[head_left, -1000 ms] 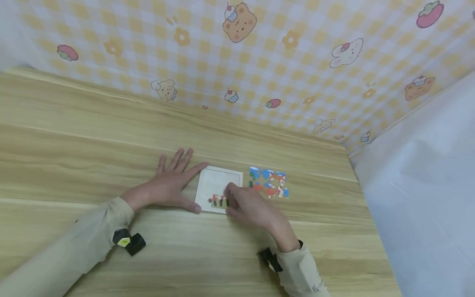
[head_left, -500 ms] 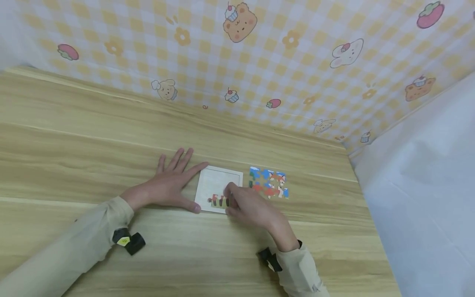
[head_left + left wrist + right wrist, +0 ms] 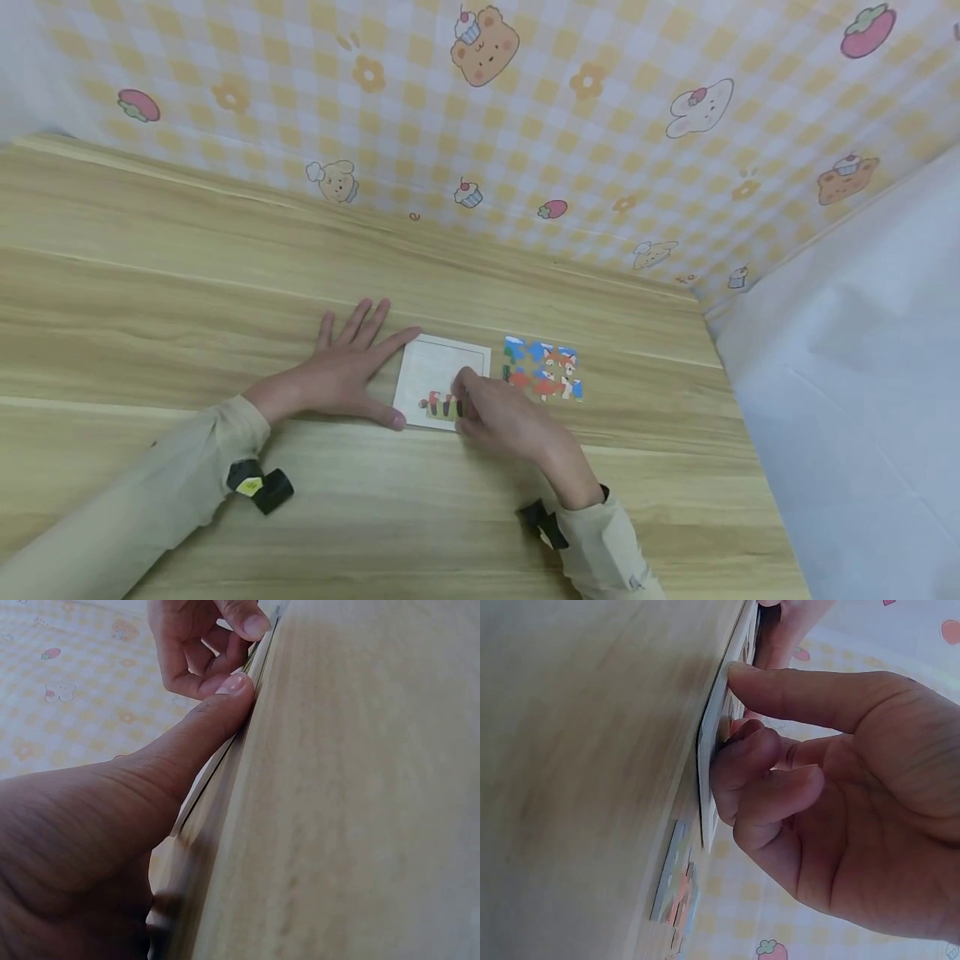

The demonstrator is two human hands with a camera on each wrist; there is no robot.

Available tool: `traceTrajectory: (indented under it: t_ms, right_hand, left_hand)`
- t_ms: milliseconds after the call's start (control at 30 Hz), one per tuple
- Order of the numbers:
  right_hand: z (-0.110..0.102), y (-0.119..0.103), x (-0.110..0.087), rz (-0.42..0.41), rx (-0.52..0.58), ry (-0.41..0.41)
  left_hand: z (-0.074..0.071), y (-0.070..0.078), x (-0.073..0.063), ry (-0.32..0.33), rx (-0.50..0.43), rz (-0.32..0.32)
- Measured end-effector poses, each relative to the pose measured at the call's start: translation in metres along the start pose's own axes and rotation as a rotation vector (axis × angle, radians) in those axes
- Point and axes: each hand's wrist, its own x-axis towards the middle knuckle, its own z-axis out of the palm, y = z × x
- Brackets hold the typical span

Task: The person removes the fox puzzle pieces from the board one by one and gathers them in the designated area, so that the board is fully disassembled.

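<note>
A square white puzzle board (image 3: 442,358) lies on the table, with a short row of joined picture pieces (image 3: 441,406) along its near edge. My left hand (image 3: 341,379) is spread flat at the board's left side, index fingertip at the far corner and thumb at the near one. Over the near right part of the board, my right hand (image 3: 510,417) has its fingers curled, pinching at a puzzle piece that they mostly hide. In the right wrist view, the thumb tip meets the rim of the board (image 3: 707,742) and the curled fingertips are down at its surface.
Several loose puzzle pieces (image 3: 547,386) showing a fox and blue sky lie just right of the board. The wood-grain table (image 3: 375,517) runs back to a checked cloth (image 3: 420,125); a white sheet (image 3: 847,375) hangs at the right.
</note>
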Motion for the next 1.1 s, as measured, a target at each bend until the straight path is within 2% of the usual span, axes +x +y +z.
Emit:
traceTrajectory:
  t_ms: [400,867,1100]
  right_hand:
    - [0.001,0.001,0.001,-0.052,0.022,-0.016]
    - [0.0,0.0,0.0,-0.044,0.017,0.001]
    - [0.001,-0.01,-0.001,0.034,-0.026,0.013]
  left_hand:
    - [0.001,-0.002,0.0,-0.004,0.007,-0.007]
    - [0.001,-0.001,0.001,-0.008,0.002,-0.005]
    - [0.001,-0.001,0.001,-0.01,0.008,-0.011]
